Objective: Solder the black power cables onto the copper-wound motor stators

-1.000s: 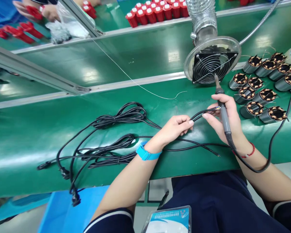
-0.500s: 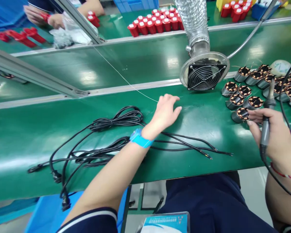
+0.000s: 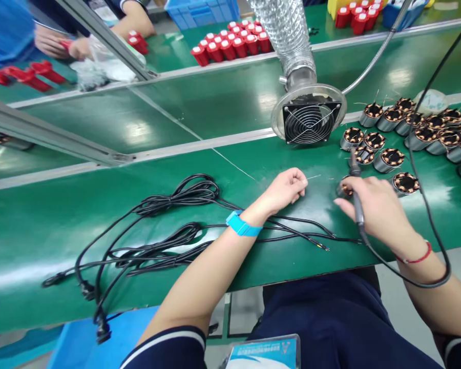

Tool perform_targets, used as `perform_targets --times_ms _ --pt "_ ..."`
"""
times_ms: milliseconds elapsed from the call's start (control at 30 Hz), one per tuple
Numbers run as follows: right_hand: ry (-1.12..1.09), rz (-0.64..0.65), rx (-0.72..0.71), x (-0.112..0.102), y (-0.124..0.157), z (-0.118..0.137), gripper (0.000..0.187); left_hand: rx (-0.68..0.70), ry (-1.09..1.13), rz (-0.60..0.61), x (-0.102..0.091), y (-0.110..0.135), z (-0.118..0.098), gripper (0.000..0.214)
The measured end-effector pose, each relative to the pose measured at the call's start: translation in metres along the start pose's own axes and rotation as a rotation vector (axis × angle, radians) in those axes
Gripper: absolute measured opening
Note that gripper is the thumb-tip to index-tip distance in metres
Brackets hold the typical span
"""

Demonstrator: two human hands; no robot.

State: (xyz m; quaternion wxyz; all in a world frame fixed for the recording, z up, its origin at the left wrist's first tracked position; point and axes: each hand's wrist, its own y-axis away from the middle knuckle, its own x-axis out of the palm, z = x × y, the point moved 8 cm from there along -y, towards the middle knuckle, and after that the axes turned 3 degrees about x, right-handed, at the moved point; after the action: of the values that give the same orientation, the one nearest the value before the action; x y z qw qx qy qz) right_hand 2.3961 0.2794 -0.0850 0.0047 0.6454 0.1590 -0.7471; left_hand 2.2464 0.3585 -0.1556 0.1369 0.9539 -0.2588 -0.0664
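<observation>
My left hand (image 3: 288, 188) is closed in a pinch on a thin silvery solder wire (image 3: 234, 166). The wire runs down from the upper left, and its free end sticks out past my fingertips. To the right, my right hand (image 3: 376, 205) grips a soldering iron (image 3: 358, 205), its tip pointing away from me. Against the fingers of that hand is a motor stator (image 3: 344, 187) with copper windings, partly hidden by the hand; the finger contact is blurred. Black power cords (image 3: 176, 200) lie coiled left of and under my left forearm, their stripped ends (image 3: 322, 247) near the table's front edge.
More stators (image 3: 392, 160) crowd the right side. A fan on a foil duct (image 3: 309, 123) hangs above the back of the green table (image 3: 42, 215). The iron's cord loops over my right forearm. Across the divider, a person's hands (image 3: 57, 43) work near red parts (image 3: 230, 47).
My left hand has moved toward me and to the right, its fingers closing on the wire. My right hand has moved left with the soldering iron, and the nearest stator has shifted left too.
</observation>
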Motion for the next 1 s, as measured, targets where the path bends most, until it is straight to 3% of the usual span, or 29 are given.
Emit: perform_targets --times_ms 133,233,400,500,600,733,1000 --pt "-0.238 0.005 -0.108 0.003 -0.009 0.035 0.021 -0.117 0.318 0.019 0.009 0.004 0.015 0.026" --pt "-0.343 -0.008 -0.199 0.007 -0.013 0.041 0.031 -0.161 0.249 0.112 0.006 0.012 0.021 0.041" --pt "-0.544 0.174 -0.276 0.031 -0.01 0.033 0.048 -0.123 0.009 0.319 0.001 0.029 0.014 0.039" --pt "-0.576 0.175 -0.261 0.036 -0.011 0.029 0.049 -0.138 0.097 0.369 0.004 0.031 0.013 0.038" --pt "-0.552 0.134 -0.247 0.035 -0.013 0.029 0.043 -0.138 0.264 0.314 0.011 0.026 0.015 0.04" --pt "-0.485 0.097 -0.203 0.035 -0.015 0.028 0.046 -0.077 0.311 0.188 0.017 0.02 0.016 0.043" --pt "-0.418 -0.007 -0.129 0.032 -0.014 0.022 0.05 0.011 0.026 0.205 0.008 0.027 0.005 0.036"
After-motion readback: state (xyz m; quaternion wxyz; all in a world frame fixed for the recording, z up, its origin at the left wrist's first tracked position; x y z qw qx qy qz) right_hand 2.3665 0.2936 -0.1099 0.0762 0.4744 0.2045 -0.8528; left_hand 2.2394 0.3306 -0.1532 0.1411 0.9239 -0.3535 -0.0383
